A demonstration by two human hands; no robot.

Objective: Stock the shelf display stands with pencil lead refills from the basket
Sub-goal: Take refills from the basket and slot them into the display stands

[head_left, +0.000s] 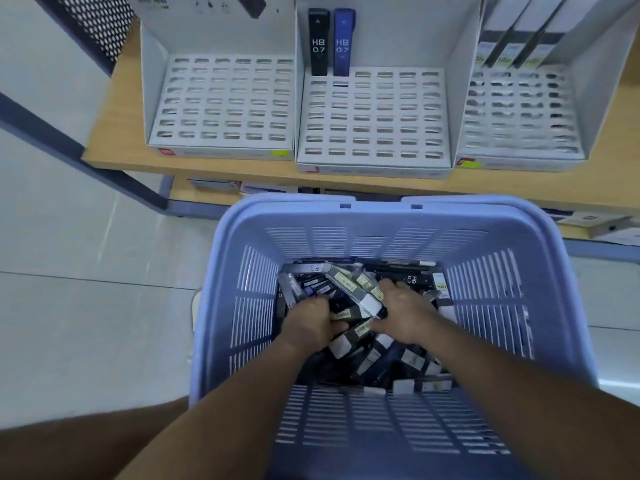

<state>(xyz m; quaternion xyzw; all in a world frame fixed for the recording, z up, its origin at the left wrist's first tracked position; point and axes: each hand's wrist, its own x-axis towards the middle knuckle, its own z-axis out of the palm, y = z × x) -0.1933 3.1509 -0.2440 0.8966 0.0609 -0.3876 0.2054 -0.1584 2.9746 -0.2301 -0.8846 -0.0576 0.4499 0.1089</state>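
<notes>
Both hands are down in the lilac basket [242,271], in the loose heap of lead refills [381,351] on its bottom. The left hand [308,320] has its grip curled into the heap, with the fingers closed over some dark cases; how many, I cannot tell. The right hand [407,311] has its grip pressed round a long clear pack [353,287] with yellow labels, as far as I can judge.

The step is to collect refills for the stands. I think it goes best if each hand takes only a few cases of one kind, all turned the same way, because each slot seems to accept one case upright. A too big handful would probably slip or mix the kinds.

On the wooden shelf [114,140] behind the basket, three white stands are side by side.
- **Left:** the left stand [221,147] has rows of slots with no case seen in them.
- **Middle:** the middle stand [374,164] holds a black refill [318,43] and a blue refill [343,43], upright and next to each other in the back row.
- **Right:** the right stand [519,157] is blurred; some slots look dark, maybe filled.

Around the shelf there is a pale tiled floor [69,306] at the left, a perforated panel [100,26] in the top left corner, and a lower shelf [180,192] with boxes.
</notes>
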